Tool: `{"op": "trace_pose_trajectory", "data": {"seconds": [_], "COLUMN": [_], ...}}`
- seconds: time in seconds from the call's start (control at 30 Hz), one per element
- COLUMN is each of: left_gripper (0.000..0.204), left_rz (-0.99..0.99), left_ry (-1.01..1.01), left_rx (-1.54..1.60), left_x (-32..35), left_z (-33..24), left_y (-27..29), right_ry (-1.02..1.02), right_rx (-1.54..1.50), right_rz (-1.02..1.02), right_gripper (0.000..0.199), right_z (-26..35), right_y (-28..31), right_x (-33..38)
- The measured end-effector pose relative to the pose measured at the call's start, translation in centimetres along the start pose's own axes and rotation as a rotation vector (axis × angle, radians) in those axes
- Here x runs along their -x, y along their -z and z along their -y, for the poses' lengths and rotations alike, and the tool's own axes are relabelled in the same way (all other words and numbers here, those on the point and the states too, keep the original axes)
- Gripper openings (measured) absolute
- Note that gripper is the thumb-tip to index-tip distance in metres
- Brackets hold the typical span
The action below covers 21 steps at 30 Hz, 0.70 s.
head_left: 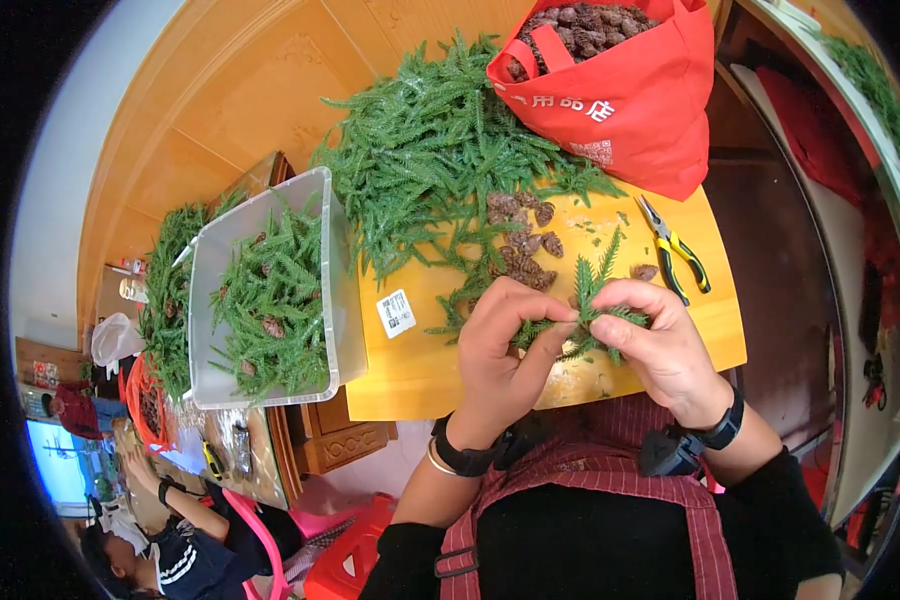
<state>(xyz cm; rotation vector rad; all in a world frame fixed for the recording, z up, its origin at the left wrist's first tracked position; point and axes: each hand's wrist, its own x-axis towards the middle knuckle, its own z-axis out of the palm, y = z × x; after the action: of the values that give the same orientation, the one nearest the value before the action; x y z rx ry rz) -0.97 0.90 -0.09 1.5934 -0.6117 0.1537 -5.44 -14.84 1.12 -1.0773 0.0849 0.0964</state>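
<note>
A small green fir-like sprig (592, 305), artificial by the look of it, sits between both hands just above the near edge of the yellow desk (410, 370). The left hand (500, 345) pinches its left end between thumb and fingers, closed on the greenery; the right hand (660, 345) grips the other side the same way, fingertips curled around the needles. The sprig looks light and springy, with thin fronds that bend easily and a firmer central stem; the stem near its base is likely the safest place to hold, since the fine needles could slip or crush under a hard pinch.

Just beyond the hands lies a scatter of brown pine cones (520, 240) on the desk, and behind them a large heap of loose green sprigs (430, 150). A pair of pliers with yellow and black handles (675, 250) rests to the right, apart from the hands. A red bag (630, 90) full of cones stands at the far edge. To the left, a clear plastic bin (205, 320) holds more sprigs with cones. The cones nearest the hands crowd the working space; another person (170, 540) sits lower left, well apart.
</note>
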Motion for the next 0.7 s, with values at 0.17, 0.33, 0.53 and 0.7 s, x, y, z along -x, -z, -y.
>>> {"op": "trace_pose_trajectory", "data": {"seconds": [0.17, 0.33, 0.53, 0.7], "left_gripper": [0.015, 0.009, 0.010, 0.009], "left_rz": [-0.018, 0.007, 0.031, 0.045], "left_ry": [0.033, -0.037, -0.131, -0.192], "left_rx": [-0.011, -0.056, -0.089, -0.120], "left_x": [0.1, 0.6, 0.5, 0.2], "left_z": [-0.1, 1.0, 1.2, 0.8], "left_y": [0.0, 0.5, 0.4, 0.7], "right_ry": [0.048, -0.223, -0.085, 0.077], "right_rx": [0.011, -0.371, -0.302, -0.025], "right_rz": [-0.012, 0.078, 0.041, -0.016], "right_gripper": [0.017, 0.017, 0.013, 0.010], "right_z": [-0.6, -0.6, -1.4, -1.0], "right_y": [0.1, 0.2, 0.4, -0.4], "right_x": [-0.4, -0.5, -0.3, -0.4]}}
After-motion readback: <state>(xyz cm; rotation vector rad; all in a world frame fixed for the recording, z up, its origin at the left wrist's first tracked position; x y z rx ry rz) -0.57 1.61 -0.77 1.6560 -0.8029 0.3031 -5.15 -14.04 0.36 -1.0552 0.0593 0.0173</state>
